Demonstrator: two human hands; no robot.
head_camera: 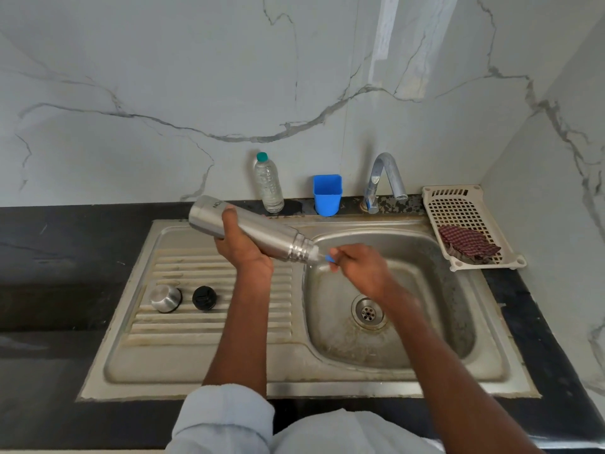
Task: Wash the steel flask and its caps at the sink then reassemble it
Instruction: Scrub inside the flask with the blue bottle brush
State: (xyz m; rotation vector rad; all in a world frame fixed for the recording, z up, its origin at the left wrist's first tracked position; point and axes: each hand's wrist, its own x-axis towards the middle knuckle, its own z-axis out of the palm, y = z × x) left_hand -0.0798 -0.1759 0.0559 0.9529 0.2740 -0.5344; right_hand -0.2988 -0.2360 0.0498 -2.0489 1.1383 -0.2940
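Observation:
My left hand [240, 245] grips the steel flask [262, 229] round its body, tilted with its open threaded mouth pointing down and right over the sink basin [425, 257]. Water trickles from the mouth. Just at that mouth, my right hand [360, 267] pinches a thin blue-handled brush [330, 258]; its bristle end is blurred. On the ribbed drainboard [209, 326] to the left stand the steel outer cap [165, 298] and the black inner cap [204, 298], side by side and apart.
A tap [383, 181] rises behind the basin. A clear plastic bottle [268, 183] and a blue cup [327, 194] stand against the marble wall. A white basket [468, 221] with a checked cloth [468, 244] sits at the right on the black counter [49, 257].

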